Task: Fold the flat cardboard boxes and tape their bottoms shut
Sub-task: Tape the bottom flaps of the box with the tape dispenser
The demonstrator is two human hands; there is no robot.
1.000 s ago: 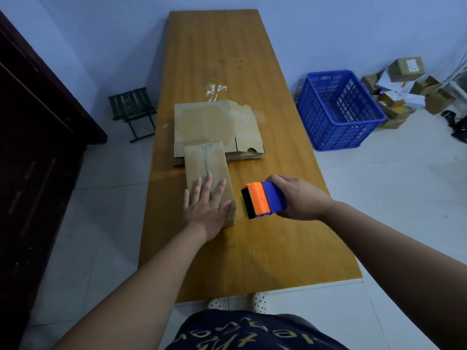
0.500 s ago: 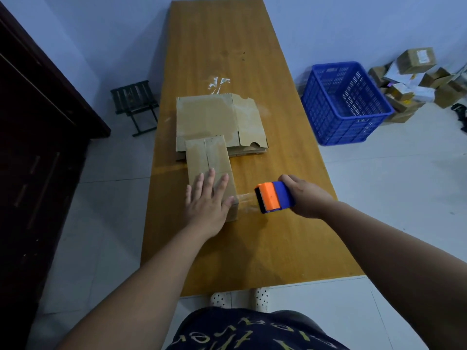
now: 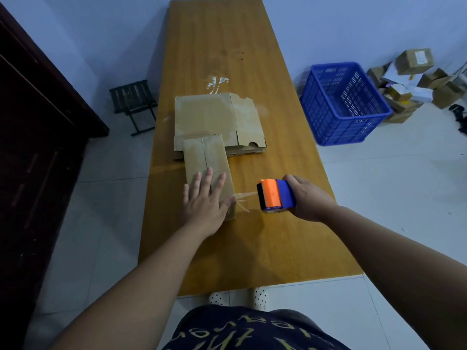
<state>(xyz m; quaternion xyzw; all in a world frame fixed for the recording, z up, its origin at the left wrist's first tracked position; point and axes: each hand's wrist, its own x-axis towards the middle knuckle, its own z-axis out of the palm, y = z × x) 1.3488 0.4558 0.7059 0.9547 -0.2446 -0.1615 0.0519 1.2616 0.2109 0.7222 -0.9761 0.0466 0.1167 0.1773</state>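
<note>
A small folded cardboard box (image 3: 206, 157) lies on the wooden table (image 3: 252, 243), its flap seam facing up. My left hand (image 3: 206, 200) presses flat on its near end, fingers spread. My right hand (image 3: 309, 198) grips an orange and blue tape dispenser (image 3: 275, 195) just right of the box. A strip of clear tape (image 3: 241, 198) stretches from the box's near right corner toward the dispenser. Behind the box lies a stack of flat cardboard boxes (image 3: 217, 120).
A blue plastic crate (image 3: 343, 102) stands on the floor right of the table, with a pile of small boxes (image 3: 414, 79) beyond it. A dark folding stool (image 3: 132, 104) stands at the left, next to a dark cabinet (image 3: 38, 147).
My right hand has pulled the dispenser away to the right of the box, drawing out a strip of clear tape. My left hand stays pressed on the box.
</note>
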